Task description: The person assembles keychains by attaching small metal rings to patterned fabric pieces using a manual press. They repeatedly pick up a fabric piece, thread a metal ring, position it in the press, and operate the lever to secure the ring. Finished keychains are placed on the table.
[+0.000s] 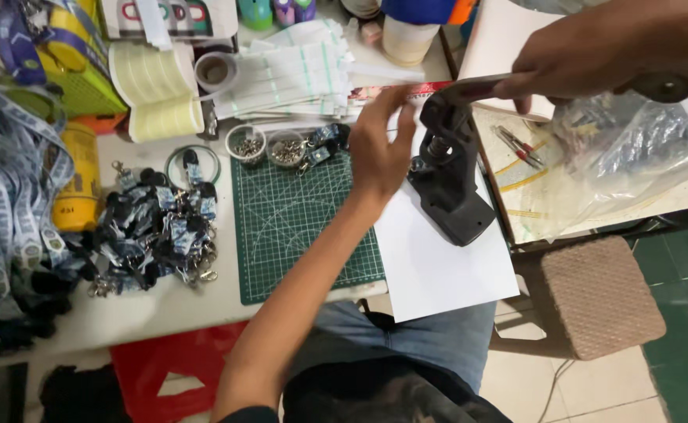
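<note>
At the near edge of the white tabletop (164, 309) lie a dark green gridded cutting mat (289, 227) and, to its right, a white sheet of paper (438, 266) that overhangs the edge. On the far part of that sheet stands a black cast-metal hand press (447, 184). To the left of the mat sits a heap of black-and-blue lanyard clips with metal hooks (160, 235). Just past the mat's far edge stand two small round clear cups, one (245, 144) holding small metal eyelets, the other (287, 148) more small metal parts. The left hand (379, 145) hovers with fingers spread and loose beside the press head, grasping nothing. The right hand (595, 47) is clenched around the press's long metal lever (485, 84), arm reaching in from the far right. Farther back lie a stack of white printed strips (297, 70) and cream tape rolls (156, 86).
</note>
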The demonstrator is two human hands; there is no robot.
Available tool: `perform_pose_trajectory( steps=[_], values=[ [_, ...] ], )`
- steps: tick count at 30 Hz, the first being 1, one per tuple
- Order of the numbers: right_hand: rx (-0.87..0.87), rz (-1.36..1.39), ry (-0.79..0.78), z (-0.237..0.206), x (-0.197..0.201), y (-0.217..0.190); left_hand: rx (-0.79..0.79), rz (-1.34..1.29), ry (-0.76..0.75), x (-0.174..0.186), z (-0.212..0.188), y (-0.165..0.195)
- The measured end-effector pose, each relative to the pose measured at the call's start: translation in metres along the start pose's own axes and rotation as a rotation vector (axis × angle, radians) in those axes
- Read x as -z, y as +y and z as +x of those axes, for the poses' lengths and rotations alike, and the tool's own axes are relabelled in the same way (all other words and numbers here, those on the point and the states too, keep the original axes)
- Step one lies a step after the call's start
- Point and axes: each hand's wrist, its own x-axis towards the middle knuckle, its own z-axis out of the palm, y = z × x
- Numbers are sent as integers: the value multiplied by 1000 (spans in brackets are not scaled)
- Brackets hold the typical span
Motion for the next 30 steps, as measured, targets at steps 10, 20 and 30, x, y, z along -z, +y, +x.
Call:
perform_pose_trajectory(
  steps=[10, 20, 30],
  values=[
    [18, 134, 19, -13, -4, 6, 109, 158, -500, -19, -47, -74],
    [118, -6, 55, -14, -3, 6, 154, 235, -507, -9, -33, -59],
    [23, 23, 49, -25, 0, -2, 202, 238, -311, -8, -51, -45]
  ],
)
